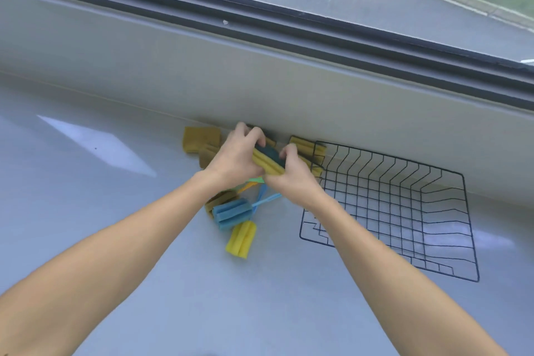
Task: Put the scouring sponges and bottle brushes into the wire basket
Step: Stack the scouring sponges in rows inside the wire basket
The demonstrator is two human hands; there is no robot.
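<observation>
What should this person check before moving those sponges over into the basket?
1. Both hands grip the stack: left hand and right hand hold the yellow-and-green scouring sponges: ok.
2. Black wire basket has room: ok.
3. Basket within reach: ok.
4. Number of sponges in the stack: cannot tell.
5. Blue foam bottle brush and yellow foam bottle brush in the basket: not ok.

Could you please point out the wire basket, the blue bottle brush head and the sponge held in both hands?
wire basket (469,228): head view, right rim wire.
blue bottle brush head (232,213): head view, foam middle.
held sponge (267,163): head view, yellow side.
</observation>
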